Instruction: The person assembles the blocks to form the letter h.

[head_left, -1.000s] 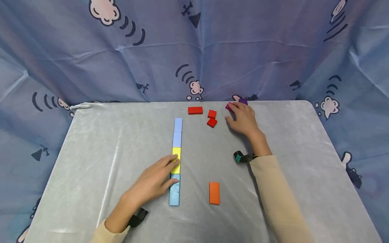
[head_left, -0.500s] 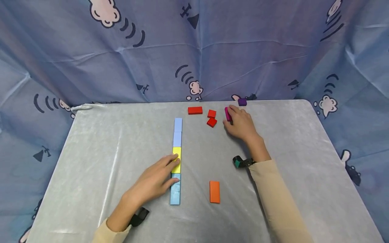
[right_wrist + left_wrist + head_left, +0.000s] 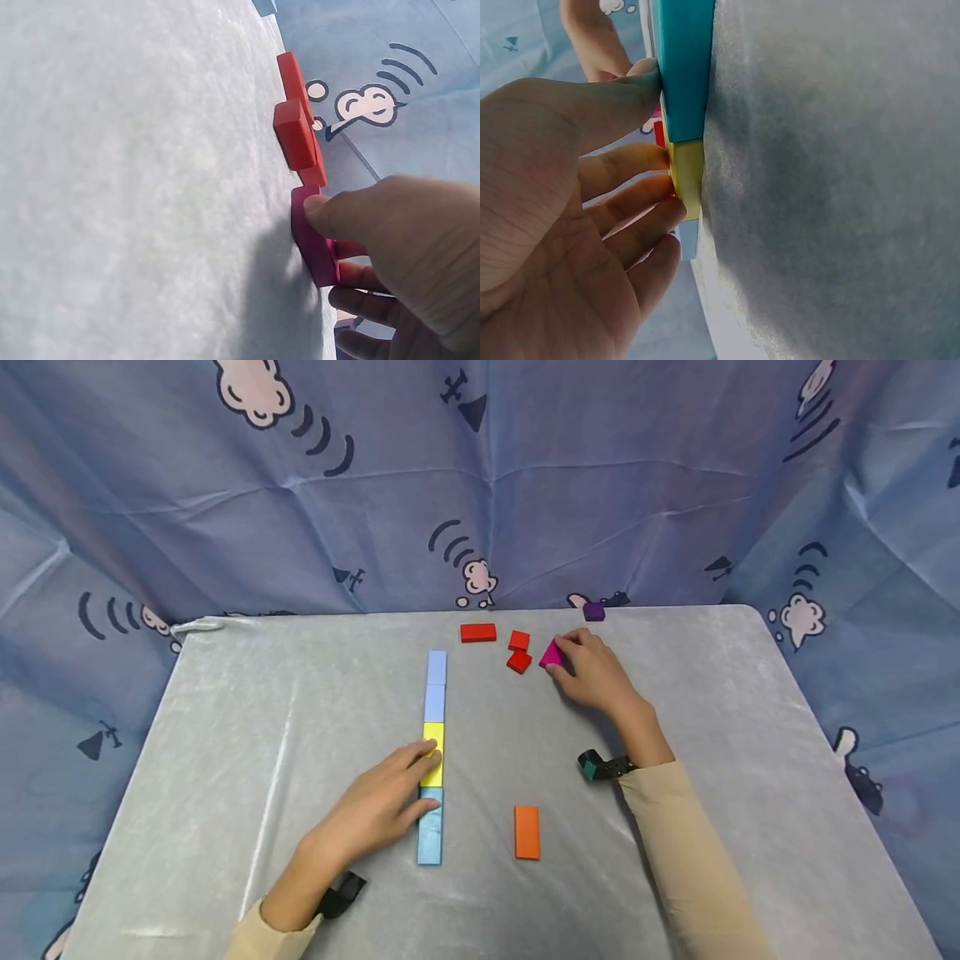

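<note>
My right hand [image 3: 596, 672] pinches a magenta triangular block [image 3: 551, 654] between thumb and fingers near the far side of the table. Seen from the right wrist, the block [image 3: 313, 238] touches or nearly touches the tabletop. My left hand [image 3: 371, 806] lies against a straight row of flat blocks. Its fingertips rest on the yellow block [image 3: 434, 732], and the thumb touches the light blue block [image 3: 430, 843] at the row's near end. Two pale blue blocks [image 3: 437, 668] continue the row beyond the yellow one. In the left wrist view, the left fingers are mostly straight.
A red rectangular block [image 3: 477, 632] and two small red blocks [image 3: 519, 662] lie left of the right hand. A purple block [image 3: 594, 612] sits at the table's far edge. An orange block [image 3: 527, 832] lies nearer. Patterned blue cloth [image 3: 405, 493] hangs behind the grey tabletop [image 3: 210, 760].
My right hand has drawn the magenta block from near the far edge toward me and slightly left, turning its triangular face into view. The left hand stays on the row.
</note>
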Tool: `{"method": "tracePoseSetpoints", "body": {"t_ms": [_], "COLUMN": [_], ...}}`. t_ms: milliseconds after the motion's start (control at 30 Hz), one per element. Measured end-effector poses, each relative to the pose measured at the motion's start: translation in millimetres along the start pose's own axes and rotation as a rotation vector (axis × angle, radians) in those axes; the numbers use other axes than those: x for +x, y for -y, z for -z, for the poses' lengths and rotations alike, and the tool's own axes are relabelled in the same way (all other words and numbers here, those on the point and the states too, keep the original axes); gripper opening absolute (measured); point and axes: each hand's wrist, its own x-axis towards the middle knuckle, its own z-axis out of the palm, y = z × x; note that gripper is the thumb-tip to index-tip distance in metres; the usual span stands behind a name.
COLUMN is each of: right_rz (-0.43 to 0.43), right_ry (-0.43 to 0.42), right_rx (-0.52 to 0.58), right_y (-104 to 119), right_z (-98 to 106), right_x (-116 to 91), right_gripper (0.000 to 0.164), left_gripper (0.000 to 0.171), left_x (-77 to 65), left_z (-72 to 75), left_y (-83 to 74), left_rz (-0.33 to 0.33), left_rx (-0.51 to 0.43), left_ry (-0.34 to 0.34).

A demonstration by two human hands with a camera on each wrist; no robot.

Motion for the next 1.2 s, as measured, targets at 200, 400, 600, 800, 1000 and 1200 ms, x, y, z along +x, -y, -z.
{"method": "tracePoseSetpoints", "body": {"t_ms": [200, 400, 600, 800, 1000, 1200], "right_rz": [0.001, 0.005, 0.054, 0.1, 0.142, 0.161], "right_ry": [-0.008, -0.023, -0.034, -0.028, -0.023, -0.013], "right_rx": [0.037, 0.043, 0.027, 0.01, -0.006, -0.006], "right_y": [-0.5, 0.4, 10.0, 20.2, 28.4, 35.5], "right_z": [-4.1, -8.7, -11.7, -13.3, -16.9, -20.2], "right_x": [0.0, -7.8, -24.3, -44.1, -61.0, -75.7], "right_gripper": [0.057, 0.058, 0.058, 0.057, 0.056, 0.056], "left_gripper": [0.063, 0.062, 0.064, 0.073, 0.08, 0.079], "left_x": [-0.1, 0.6, -0.5, -1.2, -1.2, -1.7], "left_z": [-0.9, -0.6, -0.1, -2.3, -2.1, -0.8], "left_y": [1.6, 0.3, 0.4, -0.5, -1.3, -2.1], "left_rz": [-0.002, -0.022, -0.006, -0.003, -0.013, -0.024], "left_rx": [0.002, 0.002, 0.001, -0.01, -0.014, -0.033], "left_ry": [-0.004, -0.012, -0.007, -0.009, -0.015, -0.014]}}
